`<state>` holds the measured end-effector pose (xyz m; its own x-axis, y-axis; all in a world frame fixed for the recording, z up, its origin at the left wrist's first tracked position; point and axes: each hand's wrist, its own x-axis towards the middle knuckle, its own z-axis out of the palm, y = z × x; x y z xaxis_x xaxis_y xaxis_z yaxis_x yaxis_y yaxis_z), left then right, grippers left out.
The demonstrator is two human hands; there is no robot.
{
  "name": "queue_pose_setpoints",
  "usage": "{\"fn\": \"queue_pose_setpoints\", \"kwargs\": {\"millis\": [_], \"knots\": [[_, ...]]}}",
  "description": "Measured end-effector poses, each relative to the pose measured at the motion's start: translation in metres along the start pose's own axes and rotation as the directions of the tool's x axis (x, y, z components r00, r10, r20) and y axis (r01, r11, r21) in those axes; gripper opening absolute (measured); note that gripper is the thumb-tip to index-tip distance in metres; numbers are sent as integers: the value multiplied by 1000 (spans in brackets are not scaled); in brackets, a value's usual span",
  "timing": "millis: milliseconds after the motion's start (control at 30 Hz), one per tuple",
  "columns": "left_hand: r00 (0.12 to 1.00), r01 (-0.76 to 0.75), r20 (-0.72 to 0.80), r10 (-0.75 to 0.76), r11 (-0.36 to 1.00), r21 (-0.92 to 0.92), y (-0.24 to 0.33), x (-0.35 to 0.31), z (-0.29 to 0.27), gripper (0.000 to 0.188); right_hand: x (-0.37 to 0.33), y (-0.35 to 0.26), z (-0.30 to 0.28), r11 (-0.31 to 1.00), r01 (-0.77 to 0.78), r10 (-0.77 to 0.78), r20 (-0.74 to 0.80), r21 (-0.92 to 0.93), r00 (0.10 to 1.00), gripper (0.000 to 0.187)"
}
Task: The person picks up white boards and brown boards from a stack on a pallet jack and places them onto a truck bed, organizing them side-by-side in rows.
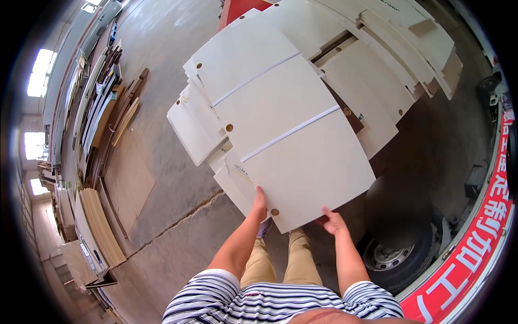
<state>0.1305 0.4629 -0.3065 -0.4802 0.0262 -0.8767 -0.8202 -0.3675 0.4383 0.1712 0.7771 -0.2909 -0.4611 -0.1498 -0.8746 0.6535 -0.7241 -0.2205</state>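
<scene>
A large white board with two white strips across it and round brown-lined holes along its left edge lies over other white boards. My left hand grips its near left edge, thumb on top and the other fingers hidden underneath. At the near edge, toward the right corner, my right hand holds the same board with its fingertips. Just left of my left hand, a smaller white panel with a printed label sticks out from under the board.
More white boards are stacked unevenly beyond and to the right. A vehicle wheel and a red banner stand close on my right, below a blurred patch. Wooden strips and planks lie along the left side. A crack runs across the concrete floor.
</scene>
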Motion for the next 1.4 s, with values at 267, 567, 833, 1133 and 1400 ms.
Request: {"fn": "queue_pose_setpoints", "kwargs": {"millis": [267,567,833,1133,1400], "knots": [[985,148,-83,-151,988,-45,-16,-92,75,88,-60,-115,-12,796,604,-595,-236,-38,768,56],[745,376,539,-392,915,147,-7,-263,58,79,-309,-136,-7,661,708,-750,-263,-248,607,58],[998,-58,-34,50,966,-254,180,-38,-48,94,-427,-62,-38,611,762,-754,-448,-215,479,63],[834,-313,488,258,949,32,155,-68,-100,71,-535,69,30,412,834,-848,-490,-366,204,58],[824,-5,564,-54,995,102,120,-187,-37,75,-698,257,86,230,874,-776,-623,-428,-101,58]]}}
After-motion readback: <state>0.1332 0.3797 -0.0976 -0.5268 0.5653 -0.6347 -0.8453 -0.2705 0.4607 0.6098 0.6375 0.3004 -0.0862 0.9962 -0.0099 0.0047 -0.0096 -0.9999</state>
